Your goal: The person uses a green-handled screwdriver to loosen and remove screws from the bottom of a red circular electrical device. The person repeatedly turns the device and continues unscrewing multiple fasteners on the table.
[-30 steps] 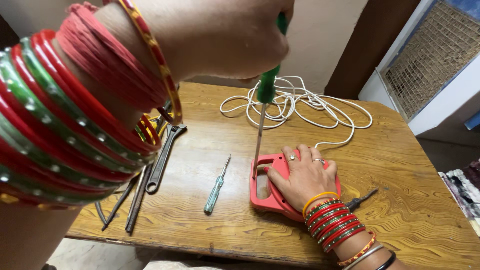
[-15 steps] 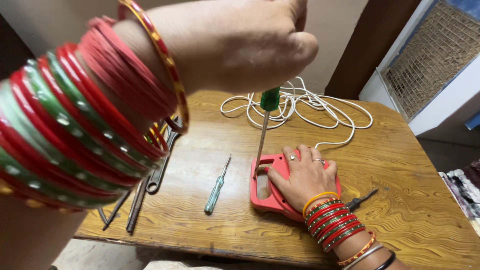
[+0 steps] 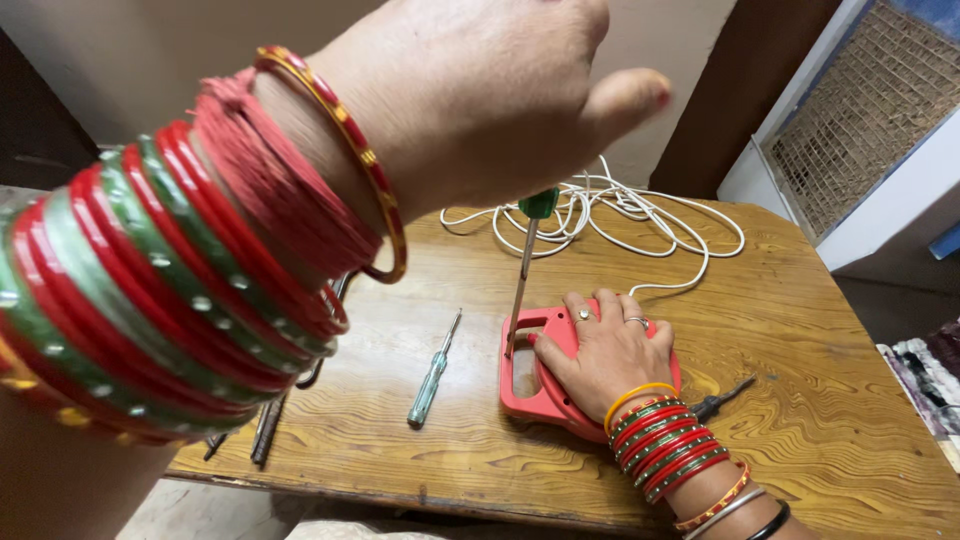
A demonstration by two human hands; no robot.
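My left hand (image 3: 480, 110) is clenched around the green-handled screwdriver (image 3: 524, 270), its tip on the red casing (image 3: 545, 400) that my right hand (image 3: 605, 355) presses flat against the counter (image 3: 800, 330).

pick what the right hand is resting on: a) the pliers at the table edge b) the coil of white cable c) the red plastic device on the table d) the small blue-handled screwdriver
c: the right hand lies flat on the red plastic device, while the white cable and the small screwdriver lie apart from it on the wooden table.
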